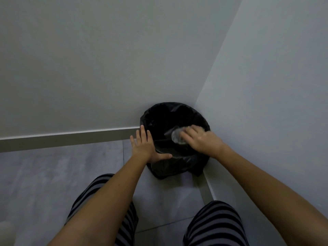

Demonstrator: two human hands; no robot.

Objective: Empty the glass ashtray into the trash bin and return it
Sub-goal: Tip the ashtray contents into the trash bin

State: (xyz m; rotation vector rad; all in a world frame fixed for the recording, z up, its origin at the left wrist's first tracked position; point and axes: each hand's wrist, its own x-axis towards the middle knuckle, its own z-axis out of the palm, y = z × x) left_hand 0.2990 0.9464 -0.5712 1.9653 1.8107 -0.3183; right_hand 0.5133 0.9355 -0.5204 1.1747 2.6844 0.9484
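Observation:
A round trash bin [159, 114] lined with a black bag stands on the floor in the corner of two walls. My right hand [200, 139] holds the clear glass ashtray [176, 136] tipped on its side over the bin's opening, fingers closed across its back. My left hand [145, 146] lies flat on the bin's near left rim with the fingers spread and the thumb along the edge. The inside of the bin is too dark to see.
Grey walls meet right behind the bin, with a pale skirting board [71, 137] along the floor. The floor is grey tile [53, 174]. My knees in striped trousers [213, 224] are at the bottom of the view.

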